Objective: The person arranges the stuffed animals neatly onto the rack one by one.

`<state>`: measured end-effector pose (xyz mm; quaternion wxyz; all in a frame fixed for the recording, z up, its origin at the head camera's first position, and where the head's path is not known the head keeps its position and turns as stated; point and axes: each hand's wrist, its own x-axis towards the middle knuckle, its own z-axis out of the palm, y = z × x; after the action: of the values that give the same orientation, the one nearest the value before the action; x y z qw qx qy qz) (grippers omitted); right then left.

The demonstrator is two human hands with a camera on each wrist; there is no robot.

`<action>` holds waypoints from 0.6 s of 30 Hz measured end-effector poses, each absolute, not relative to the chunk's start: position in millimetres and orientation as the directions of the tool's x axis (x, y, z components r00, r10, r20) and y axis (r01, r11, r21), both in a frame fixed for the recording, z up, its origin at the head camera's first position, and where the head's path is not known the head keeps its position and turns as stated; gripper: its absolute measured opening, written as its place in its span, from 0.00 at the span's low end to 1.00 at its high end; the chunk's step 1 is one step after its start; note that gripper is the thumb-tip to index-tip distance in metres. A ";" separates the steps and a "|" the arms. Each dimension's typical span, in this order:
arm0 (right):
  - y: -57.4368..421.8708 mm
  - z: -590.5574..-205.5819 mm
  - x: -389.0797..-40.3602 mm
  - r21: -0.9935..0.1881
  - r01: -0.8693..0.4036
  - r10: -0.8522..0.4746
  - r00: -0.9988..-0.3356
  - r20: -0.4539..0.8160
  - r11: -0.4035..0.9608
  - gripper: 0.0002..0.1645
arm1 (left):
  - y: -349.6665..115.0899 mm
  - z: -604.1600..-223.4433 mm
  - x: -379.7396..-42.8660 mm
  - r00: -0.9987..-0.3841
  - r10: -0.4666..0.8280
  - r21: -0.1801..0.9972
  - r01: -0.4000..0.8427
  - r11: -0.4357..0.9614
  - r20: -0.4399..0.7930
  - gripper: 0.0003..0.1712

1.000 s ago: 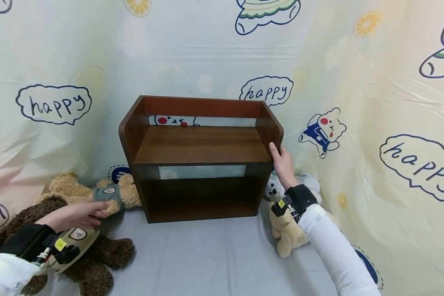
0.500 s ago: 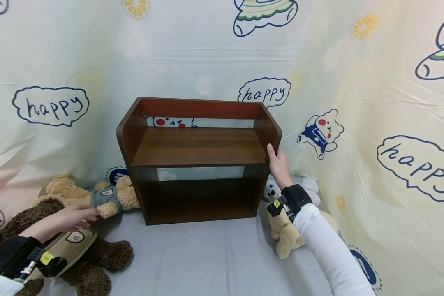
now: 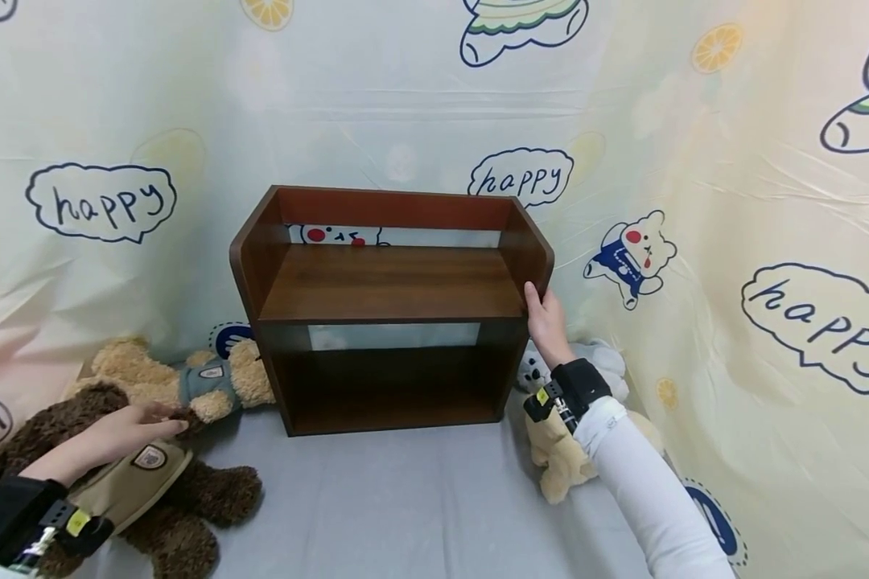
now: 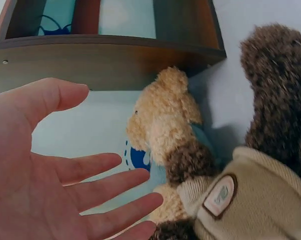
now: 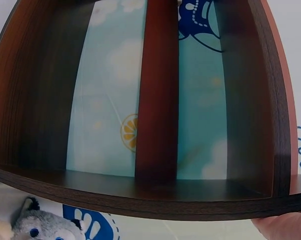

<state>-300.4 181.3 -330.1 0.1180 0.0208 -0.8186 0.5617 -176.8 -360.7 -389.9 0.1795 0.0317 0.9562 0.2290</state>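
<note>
A dark brown wooden shelf (image 3: pixel 394 281) with two tiers stands upright at the middle in the head view. My right hand (image 3: pixel 548 326) holds its right side panel, thumb at the front edge; the other fingers are mostly hidden. My left hand (image 3: pixel 119 438) hovers over a brown teddy bear (image 3: pixel 235 494) in a beige top. In the left wrist view its fingers are spread and hold nothing. Beyond it, a tan teddy bear (image 3: pixel 210 382) in a blue-grey vest lies against the shelf's left side. The brown bear's arm overlaps the tan bear in the left wrist view.
Right of the shelf, under my right forearm, sit a cream plush toy (image 3: pixel 553 458) and a grey plush toy (image 3: pixel 601 362). A grey cloth (image 3: pixel 391 507) covers the surface. Behind hangs a printed curtain (image 3: pixel 376 104).
My left hand has drawn back to the left, away from the tan bear and over the brown bear. My right hand has slid slightly down the panel. The shelf stands the same.
</note>
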 end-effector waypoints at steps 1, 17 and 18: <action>181.3 -329.9 -300.4 -0.913 -0.170 0.102 -0.970 0.222 0.372 0.32 | -361.1 -390.8 -175.3 -0.937 0.143 0.437 -0.011 0.900 -0.320 0.45; 180.6 -330.9 -300.8 -0.902 -0.171 0.122 -0.964 0.237 0.397 0.30 | -381.5 -414.1 -157.9 -0.955 0.074 0.288 -0.012 0.958 -0.288 0.58; 180.2 -331.1 -300.9 -0.902 -0.173 0.121 -0.964 0.238 0.395 0.29 | -387.5 -422.7 -159.8 -0.956 0.053 0.259 -0.025 0.965 -0.290 0.58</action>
<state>-300.9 180.2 -331.1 0.1337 0.0156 -0.8244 0.5498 -159.8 -387.5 -422.7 0.1489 0.0070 0.9801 0.1312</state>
